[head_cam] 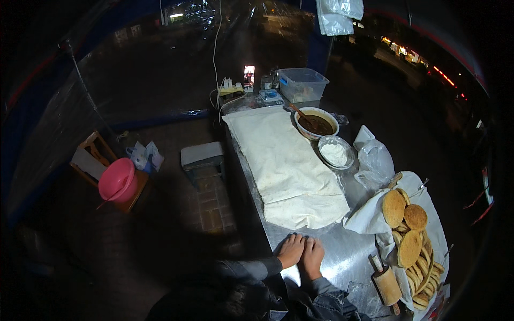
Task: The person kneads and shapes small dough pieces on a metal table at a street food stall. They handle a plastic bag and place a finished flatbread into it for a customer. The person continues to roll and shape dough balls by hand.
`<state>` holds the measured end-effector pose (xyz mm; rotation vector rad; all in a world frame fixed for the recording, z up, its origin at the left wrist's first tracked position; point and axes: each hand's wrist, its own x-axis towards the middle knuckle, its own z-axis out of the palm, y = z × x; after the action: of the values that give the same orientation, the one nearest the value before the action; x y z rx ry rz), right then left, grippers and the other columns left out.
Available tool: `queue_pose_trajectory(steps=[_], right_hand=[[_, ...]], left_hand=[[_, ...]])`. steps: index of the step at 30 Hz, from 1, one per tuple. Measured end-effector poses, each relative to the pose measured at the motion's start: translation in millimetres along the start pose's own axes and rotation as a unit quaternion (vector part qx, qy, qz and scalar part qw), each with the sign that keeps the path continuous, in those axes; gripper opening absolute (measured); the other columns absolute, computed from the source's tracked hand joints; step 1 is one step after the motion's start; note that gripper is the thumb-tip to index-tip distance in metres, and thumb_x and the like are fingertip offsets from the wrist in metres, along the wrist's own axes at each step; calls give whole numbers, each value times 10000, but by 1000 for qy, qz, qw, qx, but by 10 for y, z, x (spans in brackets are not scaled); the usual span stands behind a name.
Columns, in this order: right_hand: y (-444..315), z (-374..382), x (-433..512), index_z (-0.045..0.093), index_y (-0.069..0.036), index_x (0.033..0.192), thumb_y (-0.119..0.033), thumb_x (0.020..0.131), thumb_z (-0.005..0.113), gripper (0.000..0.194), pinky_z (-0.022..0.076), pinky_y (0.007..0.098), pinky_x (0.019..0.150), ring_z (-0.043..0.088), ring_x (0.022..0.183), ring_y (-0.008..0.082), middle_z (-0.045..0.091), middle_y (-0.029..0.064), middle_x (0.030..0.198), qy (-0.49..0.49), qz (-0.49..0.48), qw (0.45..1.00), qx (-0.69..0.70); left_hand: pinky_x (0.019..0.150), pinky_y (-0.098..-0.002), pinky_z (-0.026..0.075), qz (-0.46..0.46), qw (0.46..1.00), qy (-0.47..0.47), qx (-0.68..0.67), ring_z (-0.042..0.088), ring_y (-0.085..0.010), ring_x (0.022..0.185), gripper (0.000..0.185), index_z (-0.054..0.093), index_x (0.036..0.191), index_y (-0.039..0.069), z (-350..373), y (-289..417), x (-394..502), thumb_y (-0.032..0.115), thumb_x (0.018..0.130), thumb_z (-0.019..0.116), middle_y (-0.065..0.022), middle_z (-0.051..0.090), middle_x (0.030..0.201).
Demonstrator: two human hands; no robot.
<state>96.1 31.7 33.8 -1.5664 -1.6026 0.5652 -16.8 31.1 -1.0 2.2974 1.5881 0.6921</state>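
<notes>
My left hand [292,250] and my right hand [313,257] rest palm down, side by side, on the bare front part of a stainless steel table [341,257]. Neither holds anything that I can see; the undersides of both are hidden. Just beyond the fingertips ends a large white cloth [289,164], which is spread lengthwise over the table and wrinkled at its near end. What lies beneath it is covered. On the right, a wooden rolling pin [387,285] lies beside a cloth-lined basket [435,216] heaped with round flatbreads [410,248].
Behind the cloth's right edge stand a bowl of brown paste [317,123] with a spoon, a bowl of white powder [335,154] and a plastic bag [374,162]. A clear bin [304,85] and a phone [249,76] are farther back. Left are a stool [202,154] and pink basin [117,180].
</notes>
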Motion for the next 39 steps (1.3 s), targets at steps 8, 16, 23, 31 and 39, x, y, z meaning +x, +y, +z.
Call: queue_pose_trajectory(steps=[8, 16, 23, 31, 39], right_hand=[[138, 138, 88, 592, -28, 803, -212, 963, 564, 245, 439, 496, 667, 572, 736, 392, 587, 179, 785, 75, -61, 983, -156], [234, -21, 97, 591, 25, 777, -229, 991, 506, 343, 410, 480, 719, 533, 766, 400, 573, 214, 770, 18, 140, 987, 74], [143, -104, -314, 591, -15, 761, -191, 960, 538, 272, 417, 489, 716, 551, 765, 392, 575, 191, 759, 28, -86, 986, -140], [417, 47, 237, 596, -7, 805, -235, 984, 519, 299, 410, 490, 751, 549, 812, 396, 594, 205, 826, 93, 24, 985, -141], [155, -221, -344, 593, 12, 768, -243, 1011, 470, 372, 411, 489, 707, 550, 755, 406, 587, 213, 757, 44, 40, 998, -12]], left_hand=[[889, -445, 428, 2, 1000, -23, 16, 507, -347, 1026, 310, 559, 1160, 33, -77, 84, 5, 157, 876, 552, -155, 538, 1083], [906, -475, 415, -12, 994, -27, -108, 501, -392, 1041, 315, 543, 1130, -13, -7, 52, -30, 126, 849, 578, -206, 528, 1138], [906, -467, 419, 109, 986, -25, -125, 505, -397, 1023, 308, 514, 1127, -40, 98, 93, -91, 110, 858, 539, -207, 529, 1066], [927, -512, 423, -71, 970, -16, -234, 479, -450, 1128, 305, 488, 1166, -39, 78, 175, -41, 118, 924, 587, -260, 513, 1123], [855, -488, 424, 63, 975, -41, -208, 499, -419, 1037, 248, 492, 1051, -28, 121, 194, -46, 59, 833, 575, -224, 528, 1046]])
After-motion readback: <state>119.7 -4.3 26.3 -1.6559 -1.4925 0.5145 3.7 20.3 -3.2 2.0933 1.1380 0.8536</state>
